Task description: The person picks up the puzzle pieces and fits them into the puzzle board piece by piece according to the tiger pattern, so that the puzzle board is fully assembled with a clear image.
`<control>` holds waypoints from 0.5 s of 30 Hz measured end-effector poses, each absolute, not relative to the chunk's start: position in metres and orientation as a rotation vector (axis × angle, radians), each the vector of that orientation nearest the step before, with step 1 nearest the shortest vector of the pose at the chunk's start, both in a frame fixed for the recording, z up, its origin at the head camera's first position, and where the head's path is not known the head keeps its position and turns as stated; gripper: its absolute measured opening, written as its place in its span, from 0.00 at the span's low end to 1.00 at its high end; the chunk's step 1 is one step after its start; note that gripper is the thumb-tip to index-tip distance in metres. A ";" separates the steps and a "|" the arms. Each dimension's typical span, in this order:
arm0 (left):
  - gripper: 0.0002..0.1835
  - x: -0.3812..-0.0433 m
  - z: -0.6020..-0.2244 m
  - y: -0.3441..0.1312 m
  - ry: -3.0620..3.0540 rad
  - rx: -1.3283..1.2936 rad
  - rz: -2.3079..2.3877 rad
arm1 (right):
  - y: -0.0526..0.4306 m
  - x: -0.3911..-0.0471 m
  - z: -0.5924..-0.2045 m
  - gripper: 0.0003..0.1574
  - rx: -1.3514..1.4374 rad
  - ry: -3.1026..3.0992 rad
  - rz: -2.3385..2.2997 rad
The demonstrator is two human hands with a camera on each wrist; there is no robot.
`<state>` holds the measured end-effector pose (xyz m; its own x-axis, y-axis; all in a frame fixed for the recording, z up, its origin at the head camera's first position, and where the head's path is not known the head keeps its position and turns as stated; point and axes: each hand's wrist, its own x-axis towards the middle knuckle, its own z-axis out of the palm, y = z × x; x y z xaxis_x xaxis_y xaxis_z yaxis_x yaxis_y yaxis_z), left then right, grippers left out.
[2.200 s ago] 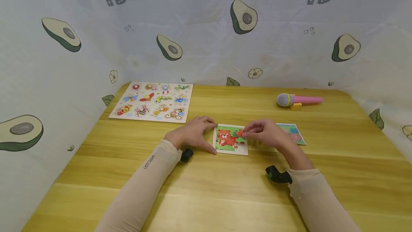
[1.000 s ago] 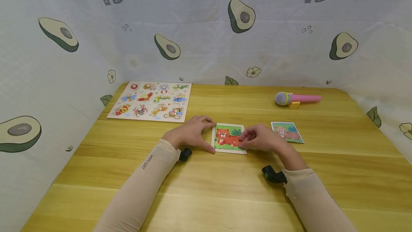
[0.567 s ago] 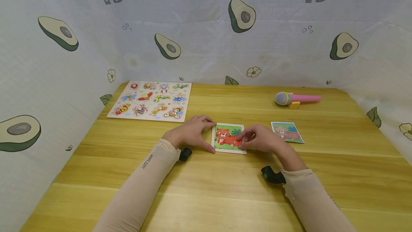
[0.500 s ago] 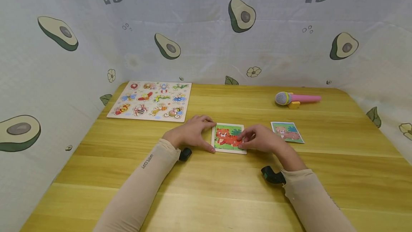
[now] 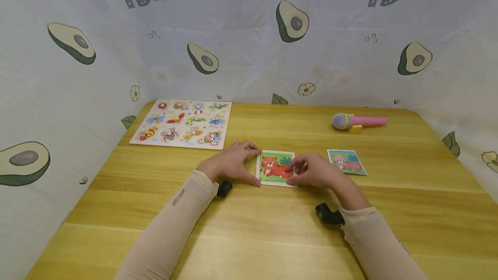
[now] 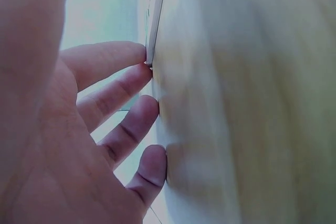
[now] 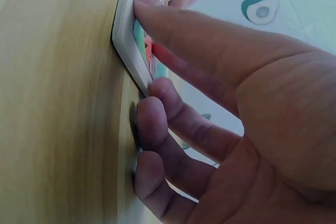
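A small tiger jigsaw puzzle (image 5: 274, 172) in a pale frame lies on the table between both hands. My left hand (image 5: 232, 163) holds the frame at its left side, forefinger at the far corner and thumb at the near one. In the left wrist view, the fingertips (image 6: 137, 52) meet the frame's edge and the other fingers rest on the table. My right hand (image 5: 317, 171) presses on the puzzle's right side with thumb and forefinger; the remaining fingers are bent beside the frame in the right wrist view. That hand hides part of the right border.
A tiger picture card (image 5: 347, 162) lies right of the right hand. An insect peg puzzle board (image 5: 180, 123) sits at the back left. At the back right, a pink toy microphone (image 5: 359, 121) rests on a yellow block (image 5: 355, 129). An avocado-print curtain (image 5: 249, 33) rises behind the table.
The puzzle piece pinched in my right hand came down into the frame's right side, filling the picture. That hand shifted slightly left, uncovering the card. My left hand stayed put.
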<state>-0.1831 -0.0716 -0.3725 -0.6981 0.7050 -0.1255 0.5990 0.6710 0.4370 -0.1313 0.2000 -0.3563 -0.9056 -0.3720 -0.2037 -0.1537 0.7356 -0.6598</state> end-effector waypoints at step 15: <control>0.54 -0.182 -0.373 -0.069 2.623 0.996 0.494 | 0.205 -0.134 -0.359 0.19 -0.391 2.680 -0.891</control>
<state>-0.1823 -0.0691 -0.3732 -0.7183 0.6800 -0.1471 0.5798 0.7020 0.4136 -0.1342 0.2052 -0.3591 -0.9214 -0.3419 -0.1846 -0.1633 0.7718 -0.6145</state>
